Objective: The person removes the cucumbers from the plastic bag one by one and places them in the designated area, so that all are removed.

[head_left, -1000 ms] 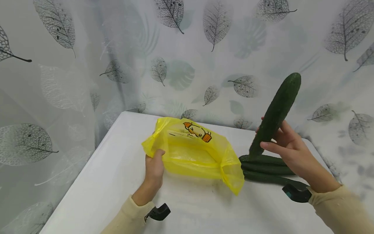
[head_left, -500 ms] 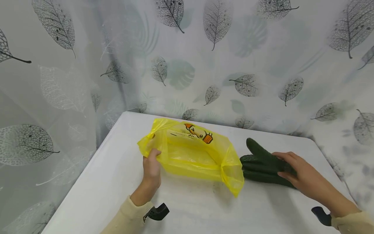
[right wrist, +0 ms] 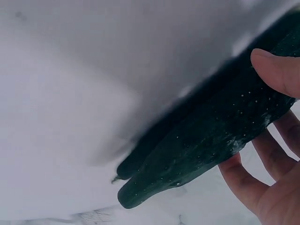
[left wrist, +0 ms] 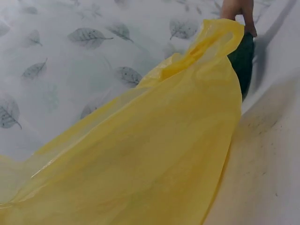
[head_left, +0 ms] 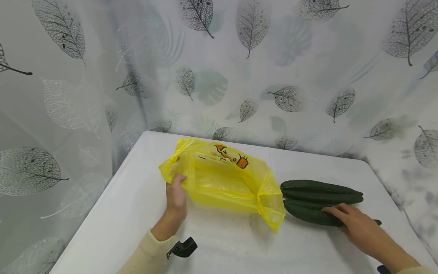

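My left hand [head_left: 176, 198] grips the yellow plastic bag [head_left: 222, 179], thumb over the near edge of its mouth. The bag has a cartoon print and its mouth gapes toward me; in the left wrist view the yellow film [left wrist: 140, 150] hides my left fingers. On the right, my right hand [head_left: 361, 228] holds the nearest cucumber [head_left: 304, 214] low at the table. In the right wrist view, thumb and fingers lie on opposite sides of this dark green cucumber [right wrist: 201, 140], and another with a stem end lies alongside.
More cucumbers [head_left: 318, 186] lie side by side just behind, their left ends close to the bag's right corner. The white table [head_left: 232, 243] meets a leaf-patterned curtain [head_left: 219, 83] at the back and sides.
The right hand lowered a raised cucumber onto the group, then moved nearer and slightly right to the front cucumber. The left hand and bag shifted slightly left.
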`<state>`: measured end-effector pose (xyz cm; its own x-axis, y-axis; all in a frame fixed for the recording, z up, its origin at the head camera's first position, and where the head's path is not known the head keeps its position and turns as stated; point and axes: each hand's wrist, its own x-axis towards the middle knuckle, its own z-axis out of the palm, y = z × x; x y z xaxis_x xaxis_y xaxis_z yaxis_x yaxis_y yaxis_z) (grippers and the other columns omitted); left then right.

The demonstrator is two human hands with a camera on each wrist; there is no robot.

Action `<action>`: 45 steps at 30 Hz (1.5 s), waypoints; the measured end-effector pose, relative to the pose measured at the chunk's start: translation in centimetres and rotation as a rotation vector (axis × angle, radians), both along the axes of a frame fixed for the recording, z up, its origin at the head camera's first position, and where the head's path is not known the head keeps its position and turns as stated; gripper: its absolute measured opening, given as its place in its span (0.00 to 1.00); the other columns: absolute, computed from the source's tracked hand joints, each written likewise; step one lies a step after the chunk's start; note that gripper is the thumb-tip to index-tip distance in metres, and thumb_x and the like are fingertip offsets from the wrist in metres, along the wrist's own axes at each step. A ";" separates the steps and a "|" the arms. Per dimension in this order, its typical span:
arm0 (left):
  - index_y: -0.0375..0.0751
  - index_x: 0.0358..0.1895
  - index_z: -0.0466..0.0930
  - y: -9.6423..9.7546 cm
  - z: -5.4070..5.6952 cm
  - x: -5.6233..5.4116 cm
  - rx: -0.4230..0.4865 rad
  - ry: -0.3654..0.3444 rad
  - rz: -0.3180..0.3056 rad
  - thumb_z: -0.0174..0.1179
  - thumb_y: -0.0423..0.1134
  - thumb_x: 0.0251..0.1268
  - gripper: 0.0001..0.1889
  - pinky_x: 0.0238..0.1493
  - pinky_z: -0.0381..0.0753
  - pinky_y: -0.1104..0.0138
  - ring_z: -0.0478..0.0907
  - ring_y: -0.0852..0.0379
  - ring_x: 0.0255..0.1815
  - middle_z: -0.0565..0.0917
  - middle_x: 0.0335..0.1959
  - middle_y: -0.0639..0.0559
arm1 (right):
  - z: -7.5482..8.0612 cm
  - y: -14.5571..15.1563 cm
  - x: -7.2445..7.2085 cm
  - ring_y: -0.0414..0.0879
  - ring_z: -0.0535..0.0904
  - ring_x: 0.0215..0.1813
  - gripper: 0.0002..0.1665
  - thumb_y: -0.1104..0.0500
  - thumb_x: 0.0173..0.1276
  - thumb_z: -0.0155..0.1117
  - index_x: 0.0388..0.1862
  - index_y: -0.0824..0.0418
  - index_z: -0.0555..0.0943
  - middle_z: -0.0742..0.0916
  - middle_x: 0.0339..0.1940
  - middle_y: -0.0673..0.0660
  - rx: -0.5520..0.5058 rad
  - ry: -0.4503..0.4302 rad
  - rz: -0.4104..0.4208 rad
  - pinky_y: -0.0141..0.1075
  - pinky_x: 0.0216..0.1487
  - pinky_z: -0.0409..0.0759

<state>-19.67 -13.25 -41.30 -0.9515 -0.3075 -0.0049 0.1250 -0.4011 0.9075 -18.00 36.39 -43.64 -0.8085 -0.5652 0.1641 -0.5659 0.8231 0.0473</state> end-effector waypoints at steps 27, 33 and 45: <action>0.44 0.80 0.52 -0.3 -0.4 0.5 -0.018 -0.007 -0.018 0.39 0.29 0.63 0.38 0.67 0.60 0.64 0.62 0.53 0.63 0.63 0.69 0.46 | -0.9 -0.9 0.3 0.63 0.81 0.52 0.34 0.72 0.50 0.77 0.57 0.52 0.81 0.82 0.51 0.59 0.055 -0.251 -0.109 0.44 0.32 0.77; 0.40 0.77 0.56 -0.5 -0.3 0.8 -0.019 0.033 -0.003 0.42 0.28 0.62 0.36 0.63 0.65 0.63 0.66 0.50 0.58 0.68 0.63 0.43 | -0.8 -0.9 0.5 0.61 0.82 0.50 0.34 0.71 0.49 0.78 0.56 0.53 0.81 0.83 0.50 0.58 0.034 -0.258 -0.138 0.48 0.35 0.79; 0.40 0.80 0.51 -3.7 3.2 1.2 -0.168 0.285 0.077 0.49 0.31 0.65 0.38 0.72 0.62 0.67 0.58 0.53 0.76 0.62 0.77 0.51 | -0.4 -1.0 0.8 0.58 0.82 0.50 0.29 0.56 0.53 0.81 0.54 0.55 0.81 0.84 0.49 0.54 -0.030 -0.316 -0.166 0.55 0.46 0.81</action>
